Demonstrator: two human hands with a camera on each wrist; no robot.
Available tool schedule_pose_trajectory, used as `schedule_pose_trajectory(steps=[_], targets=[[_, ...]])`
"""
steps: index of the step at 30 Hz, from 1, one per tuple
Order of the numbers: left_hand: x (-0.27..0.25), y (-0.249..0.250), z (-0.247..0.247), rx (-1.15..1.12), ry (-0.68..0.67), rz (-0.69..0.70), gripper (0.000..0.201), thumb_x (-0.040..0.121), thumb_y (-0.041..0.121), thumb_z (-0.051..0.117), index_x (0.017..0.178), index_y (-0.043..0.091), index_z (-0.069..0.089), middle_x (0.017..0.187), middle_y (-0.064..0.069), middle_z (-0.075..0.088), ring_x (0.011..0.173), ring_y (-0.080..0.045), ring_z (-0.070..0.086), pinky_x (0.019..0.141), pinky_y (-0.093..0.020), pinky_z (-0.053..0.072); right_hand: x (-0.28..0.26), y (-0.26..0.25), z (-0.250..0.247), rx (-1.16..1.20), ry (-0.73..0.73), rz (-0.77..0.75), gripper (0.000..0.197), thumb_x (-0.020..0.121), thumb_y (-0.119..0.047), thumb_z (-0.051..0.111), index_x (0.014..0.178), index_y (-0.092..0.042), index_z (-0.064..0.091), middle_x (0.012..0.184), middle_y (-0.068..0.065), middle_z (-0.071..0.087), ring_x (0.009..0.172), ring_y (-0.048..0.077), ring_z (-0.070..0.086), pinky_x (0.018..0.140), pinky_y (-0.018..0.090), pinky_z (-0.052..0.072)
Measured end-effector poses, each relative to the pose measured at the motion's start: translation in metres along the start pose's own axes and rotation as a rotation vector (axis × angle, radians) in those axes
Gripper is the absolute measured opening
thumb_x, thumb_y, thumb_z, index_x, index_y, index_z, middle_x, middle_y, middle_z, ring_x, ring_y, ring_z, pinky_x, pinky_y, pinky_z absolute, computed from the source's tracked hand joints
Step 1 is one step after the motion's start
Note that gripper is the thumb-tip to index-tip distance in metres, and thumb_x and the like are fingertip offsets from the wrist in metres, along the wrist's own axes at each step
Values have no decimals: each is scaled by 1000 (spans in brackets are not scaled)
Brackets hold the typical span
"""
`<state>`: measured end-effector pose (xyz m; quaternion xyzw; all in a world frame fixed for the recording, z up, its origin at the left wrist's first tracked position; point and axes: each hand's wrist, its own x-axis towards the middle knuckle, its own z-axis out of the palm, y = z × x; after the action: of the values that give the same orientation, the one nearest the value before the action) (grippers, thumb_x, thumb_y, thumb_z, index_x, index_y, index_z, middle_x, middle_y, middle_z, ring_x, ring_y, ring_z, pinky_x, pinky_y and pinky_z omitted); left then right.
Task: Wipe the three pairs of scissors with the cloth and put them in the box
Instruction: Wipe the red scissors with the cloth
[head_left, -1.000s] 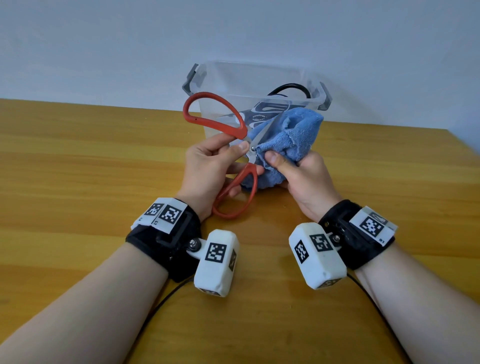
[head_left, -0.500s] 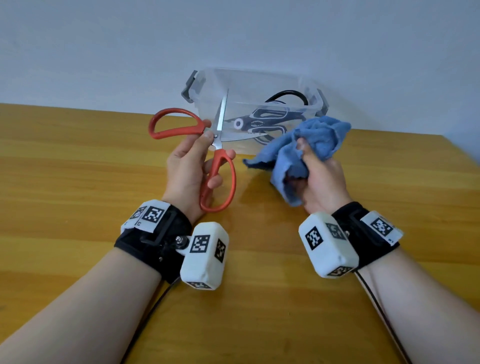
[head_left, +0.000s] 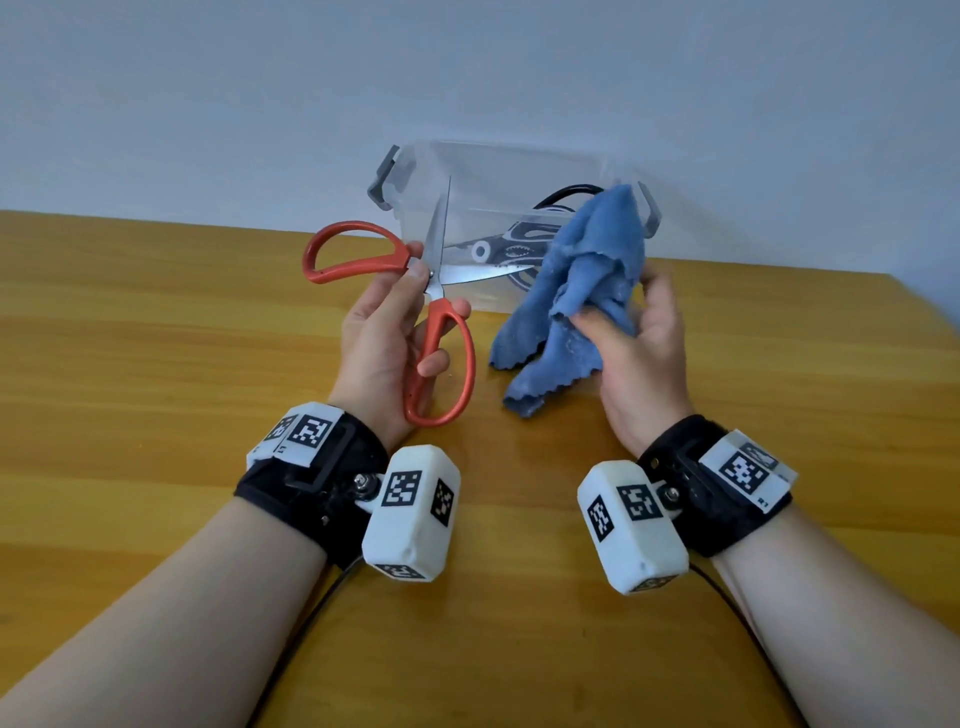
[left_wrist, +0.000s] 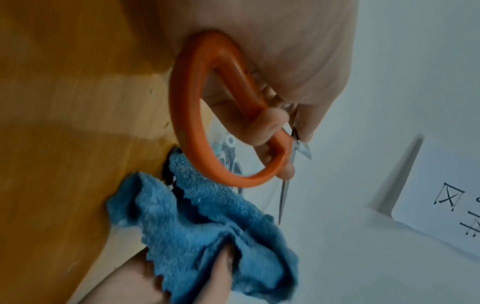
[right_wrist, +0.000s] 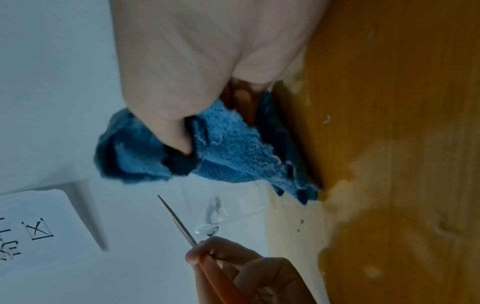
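Left hand (head_left: 387, 332) is pinching the red scissors (head_left: 415, 306) at the pivot, blades splayed wide above the surface; right hand (head_left: 636, 332) is clutching the blue cloth (head_left: 571, 291). Risk: exposed edges nicking fingers, or snagging the clear box (head_left: 498, 176) rim.

Wooden table (head_left: 156, 364), clear plastic box (head_left: 519, 171) at far edge

The head view looks forward and down over the table (head_left: 156, 364). Both wrist views sit close, rolled sideways, sharing the blue cloth (left_wrist: 207, 226) at centre frame.
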<state>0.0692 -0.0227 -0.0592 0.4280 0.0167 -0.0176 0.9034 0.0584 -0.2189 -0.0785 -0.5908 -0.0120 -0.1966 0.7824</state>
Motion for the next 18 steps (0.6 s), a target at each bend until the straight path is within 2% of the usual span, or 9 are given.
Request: schedule_pose_trajectory(steps=[2,5,8,10,12,13,14,16,18], targets=[[-1,1,1,-4,9,4,7,104,18,57,110,20,62,65,5,60,68,-13,72,29,-16,28,-2,-4,1,-20,18,-37,25,80,-9,72,101,-21,68,97,3,73,97,23,69,84,38,56],[-1,-2,3,61,5,8,17,102,16,61,119,18,63,70,8,65,66,-15,73,28,-17,28,-1,-6,-1,18,140,-66,12,82,-10,66,89,-19,69,85,1,70,86,22,66,76,37,55],[-2,-5,5,189,-62,-35,25,100,13,63,125,13,66,84,3,73,64,-19,73,30,-17,30,2,-10,-8,-41,289,-163,19,84,1,58,93,-16,59,81,-2,65,75,13,61,70,32,54],[-3,-8,5,280,-130,-51,26,99,8,64,124,11,67,88,-10,66,65,-23,74,31,-18,31,5,-12,-12,-150,339,-262,33,83,9,53,96,-21,51,87,0,62,75,9,60,71,27,52],[-4,-11,4,376,-201,-51,27,97,3,64,122,12,69,81,-16,42,67,-27,75,32,-19,31,7,-12,-12,-238,294,-355,44,79,13,46,97,-27,51,91,-2,61,79,9,60,73,26,51],[-4,-12,4,413,-229,-46,28,97,1,63,123,13,69,77,-16,29,68,-28,76,32,-19,32,7,-11,-11,-281,255,-386,48,76,15,44,95,-28,55,89,-7,63,79,8,60,74,25,50],[-3,-13,3,437,-251,-41,30,98,-1,62,123,13,69,74,-14,22,68,-29,76,33,-19,32,6,-10,-10,-320,213,-394,52,75,17,42,92,-29,60,85,-13,65,79,6,61,74,23,50],[-2,-15,2,460,-274,-26,31,98,-4,59,124,11,67,63,-7,25,69,-30,75,33,-20,34,3,-11,-6,-359,104,-357,55,76,17,42,89,-29,69,83,-17,70,81,4,66,74,20,51],[0,-18,0,474,-285,-8,30,98,-6,58,126,6,65,59,-2,30,70,-31,74,32,-20,35,-1,-13,-3,-368,-68,-324,43,78,11,47,91,-20,74,98,-6,74,96,10,69,83,23,53]])
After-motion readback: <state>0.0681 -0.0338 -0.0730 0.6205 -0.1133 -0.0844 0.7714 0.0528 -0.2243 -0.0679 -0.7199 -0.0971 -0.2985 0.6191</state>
